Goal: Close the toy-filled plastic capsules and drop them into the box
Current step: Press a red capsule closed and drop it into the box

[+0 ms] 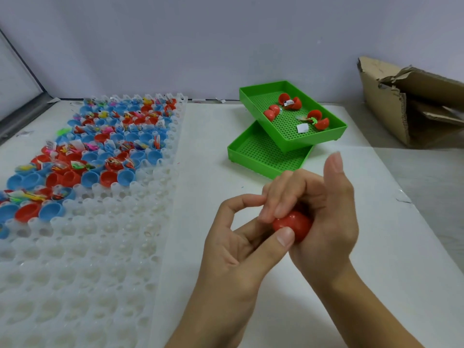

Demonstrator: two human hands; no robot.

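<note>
Near the front edge of the bench, a red capsule [292, 226] sits squeezed between both hands, held above the white surface! The right hand [324, 209] cups it from the right, fingers curled over its top and thumb sticking up free; the left hand [241, 237] pinches from the left, thumb pressed on the capsule's front and forefinger arched over to meet the right fingers. Out to the left lies a clear dimpled tray [82, 259], its far half packed with open red and blue capsule halves [105, 146] with toys inside, its near half showing bare dimples. Beyond the hands, two green perforated trays [271, 156] stand stacked askew, the upper one holding a few open red capsules [291, 101]. At the far right corner, a torn cardboard box [391, 109] stands, with open white bench [376, 247] between it and the hands.
</note>
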